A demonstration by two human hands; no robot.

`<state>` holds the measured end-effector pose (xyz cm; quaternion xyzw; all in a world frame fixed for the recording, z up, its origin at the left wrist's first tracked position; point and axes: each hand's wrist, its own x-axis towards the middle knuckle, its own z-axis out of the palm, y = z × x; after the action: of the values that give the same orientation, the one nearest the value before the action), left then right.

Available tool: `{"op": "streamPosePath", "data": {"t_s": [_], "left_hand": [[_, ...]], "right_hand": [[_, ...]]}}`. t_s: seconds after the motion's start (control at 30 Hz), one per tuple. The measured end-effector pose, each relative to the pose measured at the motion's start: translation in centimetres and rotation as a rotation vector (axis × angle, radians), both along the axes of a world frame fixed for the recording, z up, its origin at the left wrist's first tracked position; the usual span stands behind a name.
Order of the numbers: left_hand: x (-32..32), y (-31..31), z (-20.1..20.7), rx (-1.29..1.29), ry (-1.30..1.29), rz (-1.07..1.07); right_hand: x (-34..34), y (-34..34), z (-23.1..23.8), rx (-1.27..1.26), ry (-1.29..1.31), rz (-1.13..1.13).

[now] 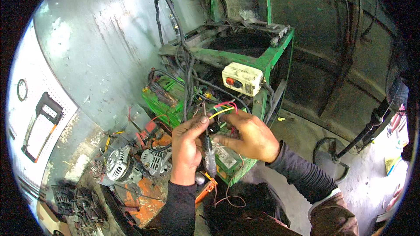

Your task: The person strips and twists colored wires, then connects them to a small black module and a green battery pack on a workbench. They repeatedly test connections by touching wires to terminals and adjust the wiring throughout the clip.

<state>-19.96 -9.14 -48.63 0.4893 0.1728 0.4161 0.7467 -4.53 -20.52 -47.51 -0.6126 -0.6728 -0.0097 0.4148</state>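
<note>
My left hand [186,148] is closed round a slim pointed probe with a dark, partly see-through handle [209,155]. Its thin metal shaft points up past my thumb. Facing it, my right hand [253,137] pinches a small black part [214,127], mostly hidden by the fingers. A yellow wire [221,112] and a red wire [227,103] arch over the top of that part. The two hands nearly meet, above a green battery [227,159] with a pale label. Below the handle a thin brownish wire [234,199] hangs in a loop.
Behind the hands stands a green metal frame [280,52] carrying a cream switch box [243,78] with a red button. Black cables [188,70] hang down beside a green-wrapped battery [164,100]. Alternators [122,164] rest on a worn orange surface [148,196] at the left.
</note>
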Motion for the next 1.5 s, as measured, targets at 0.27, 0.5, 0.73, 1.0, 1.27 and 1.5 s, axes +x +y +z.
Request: {"op": "streamPosePath", "data": {"t_s": [0.27, 0.5, 0.73, 1.0, 1.27, 1.5], "left_hand": [[0.2, -1.8, -0.6, 0.008, 0.033, 0.072], [0.3, -2.6, -1.3, 0.013, -0.014, 0.063], [-0.1, -1.6, -1.2, -0.072, -0.085, -0.016], [-0.3, 0.7, -0.7, 0.051, 0.114, -0.062], [1.2, 4.8, 0.8, 0.131, 0.225, -0.223], [2.2, 6.7, -0.1, -0.079, 0.28, -0.253]], "right_hand": [[-0.8, -0.3, -0.6, -0.004, 0.029, -0.094], [-1.3, -0.6, -1.1, -0.023, 0.094, -0.115], [-0.8, -1.6, -0.2, -0.048, 0.058, -0.057], [5.5, -3.5, 1.2, -0.425, 0.434, 0.275], [7.9, -2.3, 0.2, -0.259, 0.042, 0.175], [7.2, -1.9, -1.4, -0.249, 0.153, 0.025]]}}
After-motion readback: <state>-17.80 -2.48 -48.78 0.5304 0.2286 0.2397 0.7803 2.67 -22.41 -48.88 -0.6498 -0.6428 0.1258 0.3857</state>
